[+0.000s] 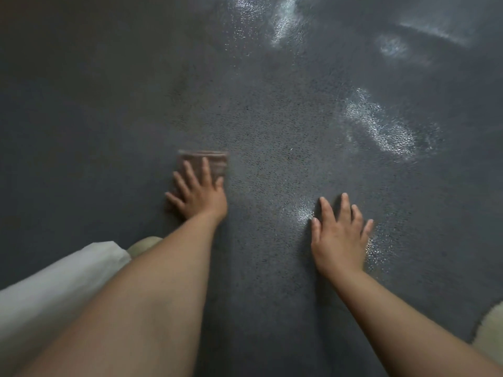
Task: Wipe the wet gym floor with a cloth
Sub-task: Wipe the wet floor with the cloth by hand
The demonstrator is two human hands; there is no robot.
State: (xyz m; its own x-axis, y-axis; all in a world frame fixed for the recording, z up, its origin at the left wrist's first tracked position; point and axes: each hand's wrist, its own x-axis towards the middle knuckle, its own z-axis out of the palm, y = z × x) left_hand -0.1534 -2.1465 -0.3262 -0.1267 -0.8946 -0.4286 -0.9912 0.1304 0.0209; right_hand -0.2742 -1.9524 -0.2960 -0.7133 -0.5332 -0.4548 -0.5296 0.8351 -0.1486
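Head cam is the only view, looking straight down at a dark grey speckled gym floor (272, 126) with both bare arms reaching out over it. Left hand (200, 193) is flat on a small brownish cloth (215, 161), fingers spread and straight, pressing it onto the floor rather than curling round it. The cloth pokes out past the fingertips on the far side, and it's blurry, so I honestly can't tell if it's folded or bunched up, though it looks roughly square-ish. It sits a bit left of centre, well apart from the other hand. Right hand (340, 238) is planted palm-down directly on the bare floor, fingers straight and fanned apart, holding nothing. Just beside its thumb and index finger there's a shiny wet patch (303, 212), and more glinting wet along its outer edge. Bigger wet streaks (381, 126) shine further out on the right, with another batch of glare (283, 20) near the top of the frame. Down at lower left there's a white bit of clothing (54, 281) next to the left forearm, with something pale and rounded (143, 244) peeking out just past it, and another pale shape (490, 327) at the right edge.
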